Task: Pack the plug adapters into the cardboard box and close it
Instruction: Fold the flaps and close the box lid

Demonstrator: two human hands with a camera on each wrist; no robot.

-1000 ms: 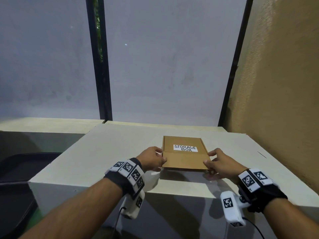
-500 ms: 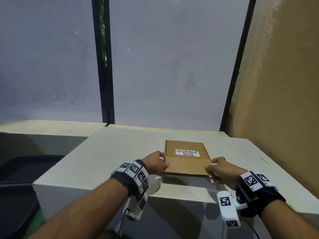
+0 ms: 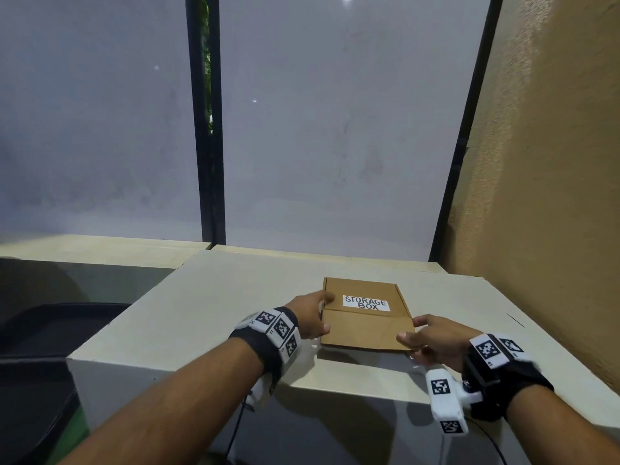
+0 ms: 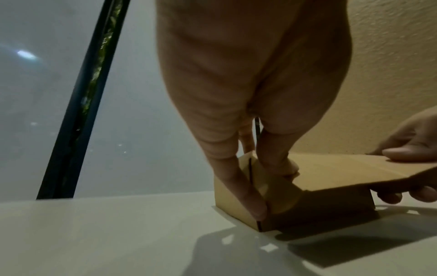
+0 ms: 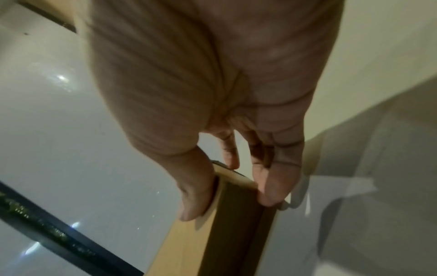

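I see a pale grey frosted window wall (image 3: 335, 129) filling the far side of the room, split by dark upright frames (image 3: 206, 129). A rough tan plaster wall (image 3: 553, 162) stands on the right. Below, on the left, lies a dark curved object (image 3: 40, 347); I cannot tell what it is. The off-white counter (image 3: 218, 303) runs from the near edge to the window, matt, with shadows under the box. The cardboard box (image 3: 365, 327) sits on the counter near its near edge, labelled STORAGE BOX, its lid lowered but the front flap still raised off the base. My left hand (image 3: 310, 317) pinches the box's near left corner, fingers (image 4: 248, 196) pressed to the side wall. My right hand (image 3: 432, 337) grips the flap's near right corner, thumb above, fingers beneath. The adapters are not visible.
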